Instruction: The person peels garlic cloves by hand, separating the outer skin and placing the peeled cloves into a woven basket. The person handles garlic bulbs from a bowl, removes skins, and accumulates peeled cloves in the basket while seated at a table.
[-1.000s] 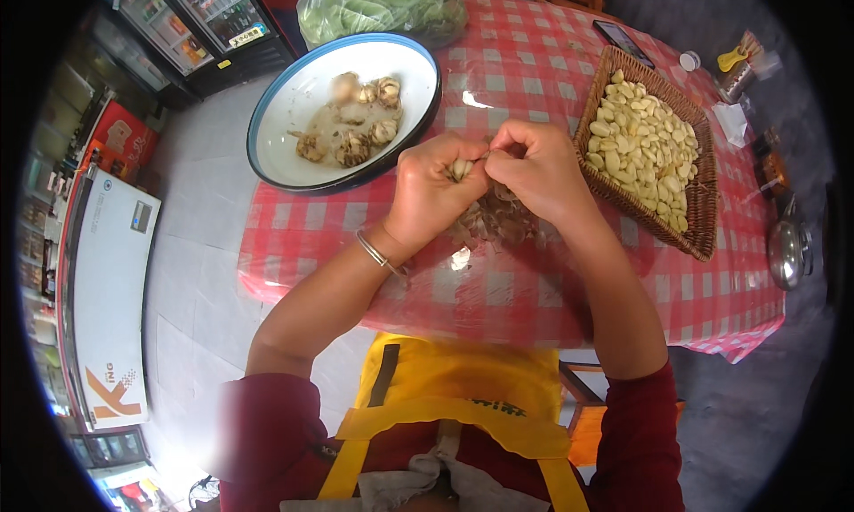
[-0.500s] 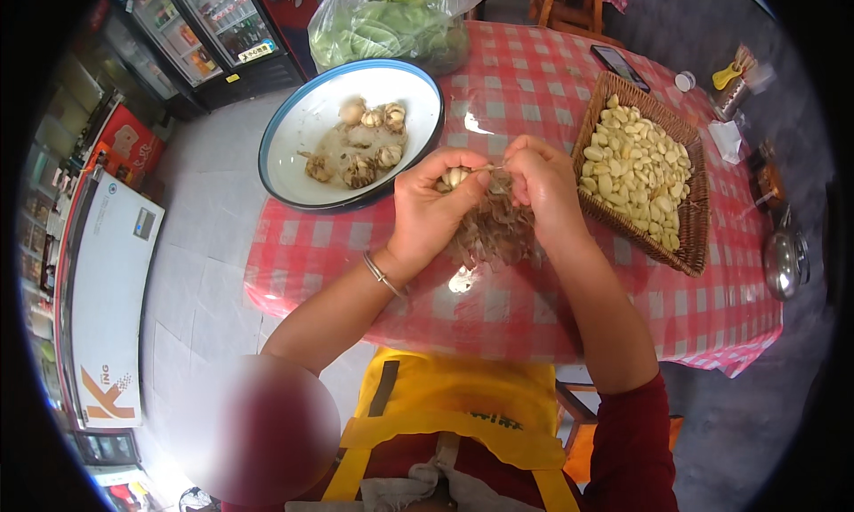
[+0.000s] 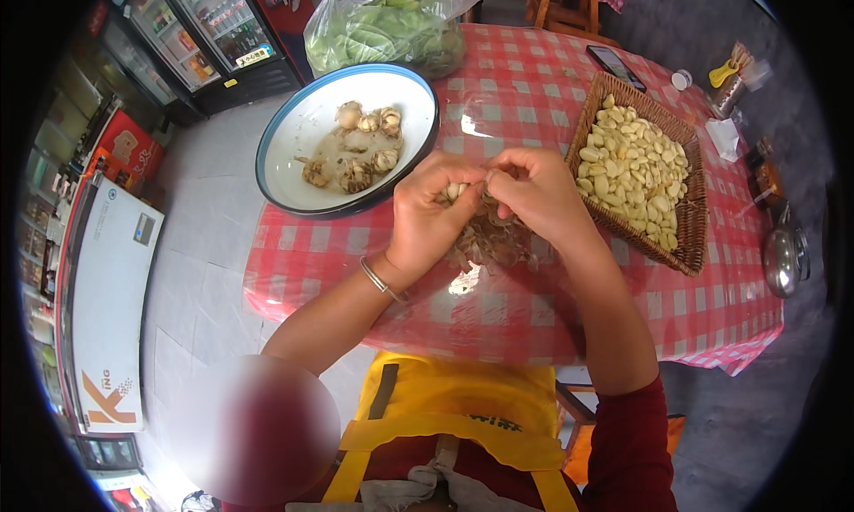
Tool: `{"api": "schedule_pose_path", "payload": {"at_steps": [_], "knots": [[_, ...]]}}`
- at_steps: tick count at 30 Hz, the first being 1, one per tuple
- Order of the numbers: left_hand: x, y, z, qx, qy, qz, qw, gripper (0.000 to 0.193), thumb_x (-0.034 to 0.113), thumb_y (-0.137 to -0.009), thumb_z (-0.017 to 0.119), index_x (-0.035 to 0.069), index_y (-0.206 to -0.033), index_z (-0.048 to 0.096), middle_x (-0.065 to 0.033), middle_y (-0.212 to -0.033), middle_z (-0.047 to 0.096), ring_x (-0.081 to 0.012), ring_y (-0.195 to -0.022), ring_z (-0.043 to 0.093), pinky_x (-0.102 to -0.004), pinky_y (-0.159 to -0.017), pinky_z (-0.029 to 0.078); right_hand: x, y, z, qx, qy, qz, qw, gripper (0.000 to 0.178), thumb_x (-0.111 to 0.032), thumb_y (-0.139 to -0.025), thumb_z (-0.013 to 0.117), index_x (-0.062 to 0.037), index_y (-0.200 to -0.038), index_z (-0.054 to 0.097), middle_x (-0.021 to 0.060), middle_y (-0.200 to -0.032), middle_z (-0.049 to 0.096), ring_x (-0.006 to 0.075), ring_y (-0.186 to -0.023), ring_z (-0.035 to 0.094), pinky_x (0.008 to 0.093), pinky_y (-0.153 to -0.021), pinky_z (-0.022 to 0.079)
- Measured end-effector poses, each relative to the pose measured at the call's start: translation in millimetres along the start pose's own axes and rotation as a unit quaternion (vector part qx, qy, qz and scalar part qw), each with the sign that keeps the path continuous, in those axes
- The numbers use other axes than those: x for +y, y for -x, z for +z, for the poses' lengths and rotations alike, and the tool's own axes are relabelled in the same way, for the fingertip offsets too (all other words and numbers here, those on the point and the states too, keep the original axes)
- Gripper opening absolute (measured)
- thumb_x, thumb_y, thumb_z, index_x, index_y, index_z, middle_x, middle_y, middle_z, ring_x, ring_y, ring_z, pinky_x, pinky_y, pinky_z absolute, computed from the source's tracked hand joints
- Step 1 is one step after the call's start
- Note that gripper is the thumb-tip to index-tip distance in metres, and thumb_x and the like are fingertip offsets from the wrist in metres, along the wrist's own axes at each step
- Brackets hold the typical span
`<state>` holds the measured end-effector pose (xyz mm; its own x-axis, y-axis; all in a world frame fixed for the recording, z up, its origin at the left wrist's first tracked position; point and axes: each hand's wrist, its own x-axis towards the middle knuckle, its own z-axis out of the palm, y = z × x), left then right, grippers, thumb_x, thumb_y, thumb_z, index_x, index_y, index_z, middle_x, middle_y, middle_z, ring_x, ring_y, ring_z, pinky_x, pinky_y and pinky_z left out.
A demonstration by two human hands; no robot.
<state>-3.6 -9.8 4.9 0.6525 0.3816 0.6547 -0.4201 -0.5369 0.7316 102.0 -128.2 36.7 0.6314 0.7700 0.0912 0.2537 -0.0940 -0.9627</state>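
Observation:
My left hand is curled around pale garlic cloves, partly hidden by its fingers. Thumb and forefinger of my right hand are pinched together right against the left fingertips; whatever sits in that pinch is hidden. Under both hands lies a loose heap of brown garlic skins on the table. To the left, a white enamel basin with a blue rim holds several garlic bulbs and bits of skin. On the right stands a brown wicker basket filled with peeled garlic cloves.
A red-and-white checked cloth under clear plastic covers the table. Behind the basin sits a plastic bag of green leaves. A phone, a crumpled tissue and a metal lidded pot line the far right side.
My right hand has come left and closed up to the left fingertips, where a thin strand showed between the hands before. The basin and basket stay in place.

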Motion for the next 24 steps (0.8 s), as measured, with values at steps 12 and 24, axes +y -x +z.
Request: {"api": "schedule_pose_path", "payload": {"at_steps": [12, 24], "knots": [[6.6, 0.1, 0.1, 0.003, -0.051, 0.03, 0.998, 0.018, -0.007, -0.069, 0.064, 0.002, -0.084, 0.065, -0.0101, -0.083, 0.063, -0.0226, -0.075, 0.062, -0.0294, -0.065, 0.05, -1.8, 3.4, 2.3, -0.016, 0.014, 0.001, 1.0, 0.016, -0.012, -0.076, 0.056, 0.0038, -0.076, 0.058, 0.0067, -0.057, 0.057, 0.0101, -0.048, 0.055, 0.0267, -0.045, 0.042], [4.1, 1.2, -1.6, 0.01, 0.135, -0.032, 0.99, 0.011, -0.003, -0.078, 0.067, 0.0, -0.088, 0.066, -0.0059, -0.091, 0.062, -0.0117, -0.082, 0.058, -0.0237, -0.071, 0.047, -4.4, 1.9, 5.1, -0.018, -0.12, 0.029, 0.992, 0.005, -0.002, -0.077, 0.054, -0.0014, -0.072, 0.053, 0.0008, -0.058, 0.049, 0.0055, -0.044, 0.042, 0.0215, -0.042, 0.037]]}}
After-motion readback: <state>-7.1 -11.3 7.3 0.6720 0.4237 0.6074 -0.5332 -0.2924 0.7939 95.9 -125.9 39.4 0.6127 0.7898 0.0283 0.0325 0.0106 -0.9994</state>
